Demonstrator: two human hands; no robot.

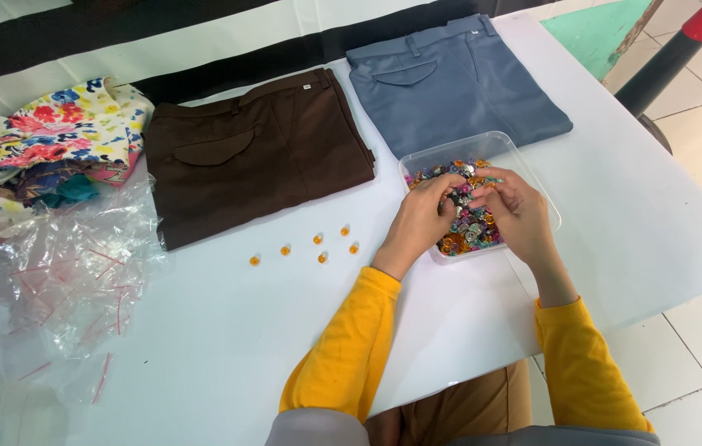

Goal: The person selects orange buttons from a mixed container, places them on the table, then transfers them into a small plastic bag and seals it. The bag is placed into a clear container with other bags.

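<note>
Both hands, left hand point(422, 216) and right hand point(514, 206), pinched narrowly into the beads point(468, 225); what each grip held was hidden. The clear tray point(450, 149) looked light, so a careless tug might have scattered beads over the tabletop point(227, 330).

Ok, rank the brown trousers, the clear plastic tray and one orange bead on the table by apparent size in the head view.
1. Brown trousers, folded, clearly largest.
2. Clear plastic tray, which both hands reach into.
3. Orange bead, by far the smallest.
The sizes differ too much for nearness to the camera to matter.

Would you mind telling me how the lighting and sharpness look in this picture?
Head view: soft, even light, faint shadows under both hands; glare on the clear bags; the table is nearly washed out; the beads in the tray are sharp.
</note>
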